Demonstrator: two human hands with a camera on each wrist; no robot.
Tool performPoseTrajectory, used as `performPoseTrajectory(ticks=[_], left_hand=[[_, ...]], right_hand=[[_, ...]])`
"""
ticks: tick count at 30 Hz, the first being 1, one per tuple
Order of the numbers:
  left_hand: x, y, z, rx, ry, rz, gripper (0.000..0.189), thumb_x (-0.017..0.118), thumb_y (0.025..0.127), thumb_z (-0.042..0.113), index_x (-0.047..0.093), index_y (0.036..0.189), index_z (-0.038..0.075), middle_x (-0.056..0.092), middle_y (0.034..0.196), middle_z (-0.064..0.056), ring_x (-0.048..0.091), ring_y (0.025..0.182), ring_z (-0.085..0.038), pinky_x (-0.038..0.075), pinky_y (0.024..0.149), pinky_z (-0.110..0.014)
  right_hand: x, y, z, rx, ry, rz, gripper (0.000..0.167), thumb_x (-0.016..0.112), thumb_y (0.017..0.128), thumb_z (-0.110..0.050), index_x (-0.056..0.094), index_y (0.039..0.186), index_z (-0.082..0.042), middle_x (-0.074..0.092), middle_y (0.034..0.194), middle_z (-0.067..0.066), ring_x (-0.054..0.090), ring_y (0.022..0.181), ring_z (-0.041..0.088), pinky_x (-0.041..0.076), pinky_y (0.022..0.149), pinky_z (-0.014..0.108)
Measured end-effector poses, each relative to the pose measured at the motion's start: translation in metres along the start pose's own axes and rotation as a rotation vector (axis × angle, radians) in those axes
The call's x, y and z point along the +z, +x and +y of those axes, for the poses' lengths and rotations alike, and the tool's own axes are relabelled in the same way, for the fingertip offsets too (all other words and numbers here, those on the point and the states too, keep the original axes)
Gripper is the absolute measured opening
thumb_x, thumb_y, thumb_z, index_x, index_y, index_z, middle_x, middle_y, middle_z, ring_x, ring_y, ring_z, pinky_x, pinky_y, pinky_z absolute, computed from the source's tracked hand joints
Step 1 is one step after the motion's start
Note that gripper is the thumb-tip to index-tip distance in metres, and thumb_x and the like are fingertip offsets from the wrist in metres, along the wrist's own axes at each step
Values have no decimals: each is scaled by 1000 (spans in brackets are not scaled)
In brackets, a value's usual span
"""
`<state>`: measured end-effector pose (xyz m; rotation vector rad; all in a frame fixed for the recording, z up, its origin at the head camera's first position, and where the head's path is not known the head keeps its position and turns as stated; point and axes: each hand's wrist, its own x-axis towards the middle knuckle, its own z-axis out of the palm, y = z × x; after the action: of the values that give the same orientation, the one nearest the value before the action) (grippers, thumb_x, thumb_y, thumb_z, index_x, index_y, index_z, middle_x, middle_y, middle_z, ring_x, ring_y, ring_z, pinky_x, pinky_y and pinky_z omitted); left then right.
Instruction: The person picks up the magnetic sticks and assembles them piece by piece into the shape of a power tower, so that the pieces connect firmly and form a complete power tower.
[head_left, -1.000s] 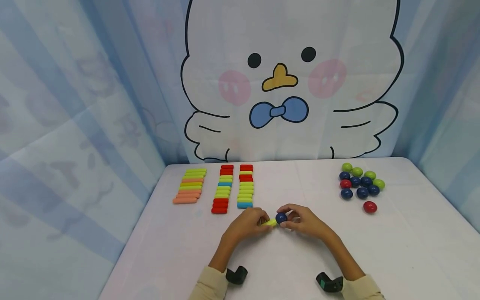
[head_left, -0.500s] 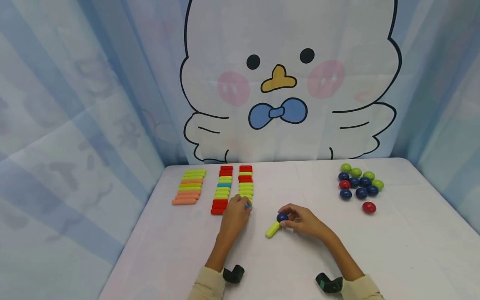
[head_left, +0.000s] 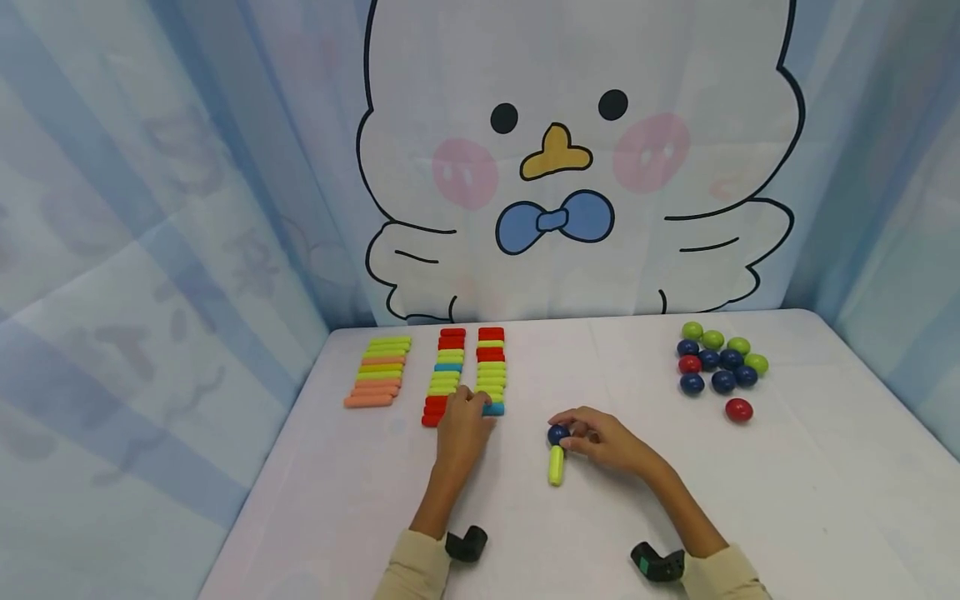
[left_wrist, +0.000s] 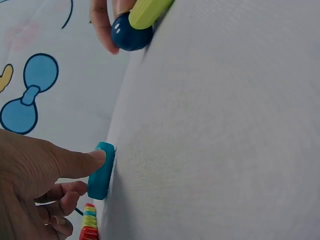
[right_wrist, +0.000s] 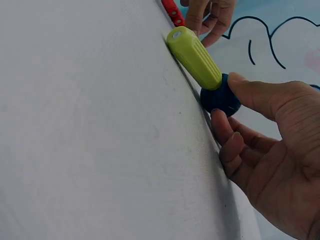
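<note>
Near the middle of the table, my right hand pinches a dark blue ball between thumb and fingers. A yellow-green stick is joined to that ball and points toward me; the right wrist view shows its ribbed side. Over at the near end of the right-hand column of sticks, my left hand grips a blue stick. Seen from the left wrist, the thumb lies on the blue stick, while the fingertip behind it is hidden.
Two columns of red, yellow-green and blue sticks stand at the left of centre. Farther left is a column of orange and green sticks. Green, dark blue and red balls lie at the right. A printed curtain rises behind the table.
My left hand has let go of the yellow-green stick and moved left to the blue stick. The right hand keeps the ball, and the joined stick has swung round to point toward me.
</note>
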<state>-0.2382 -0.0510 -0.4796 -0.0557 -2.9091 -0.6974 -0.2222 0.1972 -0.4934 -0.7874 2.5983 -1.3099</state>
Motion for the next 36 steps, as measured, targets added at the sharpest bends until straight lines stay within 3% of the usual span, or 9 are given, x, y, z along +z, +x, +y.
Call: performPoseTrajectory(ticks=[7, 10, 14, 19, 22, 36], left_hand=[[1, 1, -3, -11, -4, -18, 31, 80, 81, 18, 71, 110, 15, 51, 98, -3, 49, 94, -15, 54, 70, -23], [0, 1, -2, 11, 25, -63, 26, 82, 79, 19, 70, 103, 16, 52, 99, -3, 49, 96, -16, 53, 70, -23], [-2, 1, 0, 65, 9, -207, 24, 81, 80, 24, 71, 100, 16, 59, 99, -1, 53, 93, -14, 55, 73, -25], [-2, 1, 3, 115, -193, -451, 26, 79, 83, 27, 71, 102, 12, 64, 86, 3, 56, 80, -12, 53, 72, -25], [-2, 0, 6, 148, -278, -535, 26, 77, 84, 27, 71, 103, 9, 64, 84, 3, 56, 78, -13, 51, 69, -24], [-1, -6, 12, 178, -324, -570, 25, 77, 85, 28, 70, 98, 9, 59, 74, 2, 53, 70, -11, 46, 61, -20]], right_hand=[[7, 5, -3, 72, -32, 61, 37, 70, 90, -29, 63, 118, -6, 66, 107, 6, 55, 83, 8, 47, 70, 21], [7, 5, -4, 94, -28, 59, 35, 69, 91, -28, 64, 118, -7, 66, 106, 6, 55, 83, 10, 48, 70, 21], [8, 5, -4, 123, -12, 56, 34, 68, 92, -27, 64, 121, -10, 66, 108, 5, 56, 83, 11, 48, 68, 21], [8, 6, -3, 123, -6, 60, 34, 68, 92, -25, 63, 122, -9, 67, 111, 6, 58, 84, 11, 48, 68, 21], [7, 5, -3, 119, -14, 61, 32, 68, 92, -24, 63, 121, -10, 67, 111, 6, 58, 83, 10, 48, 68, 21], [8, 6, -6, 79, -3, 34, 29, 66, 94, -22, 64, 122, -13, 67, 114, 5, 58, 83, 9, 48, 70, 21]])
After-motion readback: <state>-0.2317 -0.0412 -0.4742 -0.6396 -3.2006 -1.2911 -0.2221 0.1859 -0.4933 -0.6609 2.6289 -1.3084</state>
